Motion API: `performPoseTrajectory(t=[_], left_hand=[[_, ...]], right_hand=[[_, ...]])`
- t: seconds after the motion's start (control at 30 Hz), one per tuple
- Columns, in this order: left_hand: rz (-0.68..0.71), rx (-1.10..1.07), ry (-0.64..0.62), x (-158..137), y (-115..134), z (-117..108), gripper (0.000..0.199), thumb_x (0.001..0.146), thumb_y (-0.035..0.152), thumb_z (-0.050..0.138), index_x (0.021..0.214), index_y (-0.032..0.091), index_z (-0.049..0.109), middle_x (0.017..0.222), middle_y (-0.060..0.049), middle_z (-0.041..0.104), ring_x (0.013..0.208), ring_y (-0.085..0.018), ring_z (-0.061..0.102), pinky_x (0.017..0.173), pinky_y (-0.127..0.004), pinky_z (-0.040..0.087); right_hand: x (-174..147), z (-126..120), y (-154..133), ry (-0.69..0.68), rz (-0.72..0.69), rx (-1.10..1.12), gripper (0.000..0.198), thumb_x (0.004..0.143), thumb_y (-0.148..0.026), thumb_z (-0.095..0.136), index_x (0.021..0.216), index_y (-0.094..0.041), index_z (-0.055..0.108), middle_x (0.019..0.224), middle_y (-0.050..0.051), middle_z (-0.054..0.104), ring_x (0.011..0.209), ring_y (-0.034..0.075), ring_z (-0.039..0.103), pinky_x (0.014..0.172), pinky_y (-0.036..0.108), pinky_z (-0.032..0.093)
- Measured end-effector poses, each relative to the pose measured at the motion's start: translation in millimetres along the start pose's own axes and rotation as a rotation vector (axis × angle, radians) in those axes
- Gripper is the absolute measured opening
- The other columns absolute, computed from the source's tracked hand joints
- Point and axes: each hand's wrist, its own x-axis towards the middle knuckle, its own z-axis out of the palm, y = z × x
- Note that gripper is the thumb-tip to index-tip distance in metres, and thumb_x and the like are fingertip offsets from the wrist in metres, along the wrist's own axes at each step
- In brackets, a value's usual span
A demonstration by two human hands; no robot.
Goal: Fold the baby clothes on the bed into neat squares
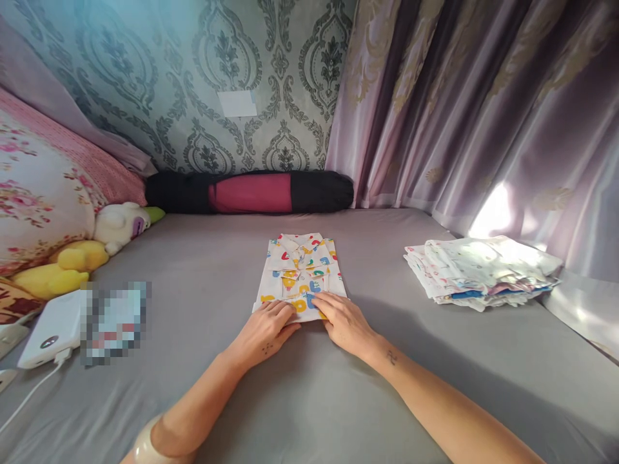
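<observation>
A white child's shirt (300,270) with a colourful cartoon print lies folded into a narrow rectangle on the bed, its collar at the far end. My left hand (271,325) rests on the near left corner of the shirt, fingers laid over the cloth and thumb stretched along the near edge. On the near right part, my right hand (345,319) lies with its fingers pressing on the fabric, thumb toward the near edge. Neither hand visibly lifts any cloth. The fingertips partly cover the shirt's lower end.
A pile of folded clothes (483,270) sits at the right by the curtain (411,109). A black and red bolster-shaped bag (249,192) lies along the wall. At left are a white power bank (53,328) with a cable, a blurred-out object (116,322) and plush toys (60,267).
</observation>
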Motion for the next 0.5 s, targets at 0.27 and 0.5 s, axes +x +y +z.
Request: performPoseTrajectory(t=[0.27, 0.5], left_hand=[[-0.102, 0.004, -0.093, -19.2, -35.4, -13.3, 0.049, 0.080, 0.003, 0.036, 0.119, 0.022, 0.061, 0.126, -0.007, 0.066, 0.115, -0.021, 0.062, 0.097, -0.035, 0.050], [-0.048, -0.080, -0.115, -33.3, -47.9, -22.2, 0.064, 0.072, 0.003, 0.039, 0.130, 0.023, 0.058, 0.136, -0.006, 0.059, 0.123, -0.021, 0.058, 0.104, -0.036, 0.047]], right_hand=[[-9.8, -21.5, 23.9, -0.060, 0.043, -0.024, 0.064, 0.076, 0.005, 0.033, 0.130, -0.017, 0.059, 0.134, 0.007, 0.059, 0.125, 0.019, 0.054, 0.106, 0.035, 0.044], [-24.3, -33.0, 39.4, -0.082, -0.042, -0.005, 0.070, 0.074, 0.007, 0.029, 0.133, -0.016, 0.057, 0.138, 0.008, 0.056, 0.127, 0.018, 0.052, 0.110, 0.040, 0.041]])
